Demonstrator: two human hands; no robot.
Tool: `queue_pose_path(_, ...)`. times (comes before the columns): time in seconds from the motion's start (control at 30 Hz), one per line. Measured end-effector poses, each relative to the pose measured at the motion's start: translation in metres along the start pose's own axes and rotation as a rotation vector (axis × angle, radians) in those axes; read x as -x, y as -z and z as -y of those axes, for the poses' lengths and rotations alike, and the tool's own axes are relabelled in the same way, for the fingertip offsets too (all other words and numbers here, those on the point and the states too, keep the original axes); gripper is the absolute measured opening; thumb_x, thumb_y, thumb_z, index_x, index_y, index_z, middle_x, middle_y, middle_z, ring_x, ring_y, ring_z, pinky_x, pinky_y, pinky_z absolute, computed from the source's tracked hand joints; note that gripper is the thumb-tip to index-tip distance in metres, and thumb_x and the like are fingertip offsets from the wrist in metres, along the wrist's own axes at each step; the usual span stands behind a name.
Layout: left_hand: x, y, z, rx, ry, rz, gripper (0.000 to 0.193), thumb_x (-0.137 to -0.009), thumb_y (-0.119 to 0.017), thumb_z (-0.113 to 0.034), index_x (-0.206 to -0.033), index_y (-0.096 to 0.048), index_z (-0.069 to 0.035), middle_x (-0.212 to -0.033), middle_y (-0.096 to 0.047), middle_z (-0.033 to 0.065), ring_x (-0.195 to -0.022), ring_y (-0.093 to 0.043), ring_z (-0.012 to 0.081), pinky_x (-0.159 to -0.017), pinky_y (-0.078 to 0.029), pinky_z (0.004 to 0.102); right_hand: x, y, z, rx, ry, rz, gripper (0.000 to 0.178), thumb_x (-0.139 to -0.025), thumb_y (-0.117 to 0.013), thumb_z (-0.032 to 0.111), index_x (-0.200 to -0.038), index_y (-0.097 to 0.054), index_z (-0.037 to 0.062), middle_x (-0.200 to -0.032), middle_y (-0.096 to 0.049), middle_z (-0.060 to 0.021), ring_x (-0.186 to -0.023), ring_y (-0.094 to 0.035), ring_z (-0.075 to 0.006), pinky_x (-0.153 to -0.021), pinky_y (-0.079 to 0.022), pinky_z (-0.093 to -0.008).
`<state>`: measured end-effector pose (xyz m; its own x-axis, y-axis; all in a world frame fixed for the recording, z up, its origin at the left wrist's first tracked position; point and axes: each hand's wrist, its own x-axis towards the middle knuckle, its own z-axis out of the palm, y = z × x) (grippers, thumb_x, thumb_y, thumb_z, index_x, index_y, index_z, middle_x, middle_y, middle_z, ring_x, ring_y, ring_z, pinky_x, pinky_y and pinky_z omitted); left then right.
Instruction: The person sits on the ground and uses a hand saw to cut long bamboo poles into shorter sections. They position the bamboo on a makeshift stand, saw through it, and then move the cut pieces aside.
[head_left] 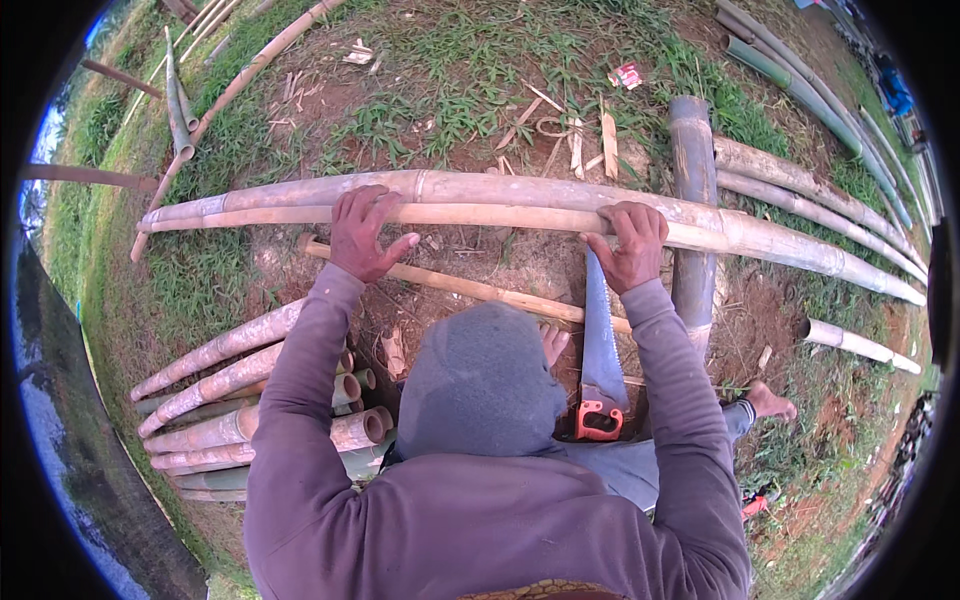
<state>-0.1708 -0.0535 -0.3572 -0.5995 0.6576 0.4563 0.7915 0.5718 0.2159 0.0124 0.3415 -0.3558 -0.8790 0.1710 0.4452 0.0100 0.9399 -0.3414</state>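
Observation:
A long pale bamboo pole [470, 188] lies crosswise before me, with a slimmer bamboo strip [500, 215] along its near side. My left hand [368, 235] curls its fingers over the strip, thumb held apart; the fingertips reach the pole behind. Farther right, my right hand [634, 245] grips the strip the same way. Just below that hand stands a handsaw [602, 340], its orange handle near my leg and its tip close to the strip. A thin bamboo stick [480, 291] lies slantwise on the ground, partly behind the saw.
Cut bamboo poles [215, 385] are piled at lower left. A thick dark bamboo post [692, 150] crosses beneath the long pole. More poles [810, 215] lie at right. A rounded grey cloth shape [480, 380] blocks the middle. Bamboo splinters [609, 140] litter the grassy soil.

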Motion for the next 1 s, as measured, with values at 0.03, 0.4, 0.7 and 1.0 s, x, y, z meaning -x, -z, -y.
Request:
queue_pose_path(0.03,-0.007,-0.011,-0.014,0.035,-0.032,-0.001,0.058,-0.087,-0.082,-0.049,-0.129,-0.072,-0.011,-0.130,-0.066,0.0125,-0.127,-0.059,0.0370,-0.113,-0.042,0.0529,-0.001,0.000,-0.002,-0.020,-0.024,-0.017,0.045,-0.072,-0.091,0.030,-0.110,-0.075,0.0143,-0.112,-0.065,-0.0063,-0.116,-0.059,-0.0321,-0.106,-0.039,-0.0496)
queue_pose_path(0.4,-0.046,-0.102,-0.094,0.161,-0.139,0.035,0.042,-0.098,-0.074,-0.029,-0.137,-0.073,-0.014,-0.139,-0.070,0.0070,-0.136,-0.060,0.0315,-0.118,-0.040,0.0495,0.008,-0.021,-0.013,-0.040,-0.078,-0.066,0.047,-0.070,-0.094,0.033,-0.109,-0.076,0.0142,-0.124,-0.061,-0.0101,-0.126,-0.054,-0.0357,-0.114,-0.039,-0.0564)
queue_pose_path(0.7,-0.048,-0.107,-0.096,0.027,-0.206,0.056,0.041,-0.099,-0.074,-0.027,-0.138,-0.073,-0.015,-0.140,-0.072,0.0038,-0.136,-0.061,0.0274,-0.121,-0.035,0.0480,0.225,0.014,0.017,0.083,-0.398,0.852,0.043,-0.093,-0.075,0.046,-0.114,-0.069,0.0089,-0.112,-0.074,-0.0146,-0.108,-0.074,-0.0344,-0.100,-0.053,-0.0520)
queue_pose_path(1.0,-0.054,-0.102,-0.095,-0.104,-0.259,0.085,0.040,-0.097,-0.074,-0.031,-0.134,-0.074,-0.016,-0.136,-0.073,0.0016,-0.131,-0.064,0.0219,-0.123,-0.031,0.0484,0.316,0.041,0.025,0.094,-0.701,1.231,0.031,-0.102,-0.063,0.029,-0.123,-0.076,0.0096,-0.135,-0.074,-0.0126,-0.115,-0.076,-0.0271,-0.100,-0.055,-0.0447)
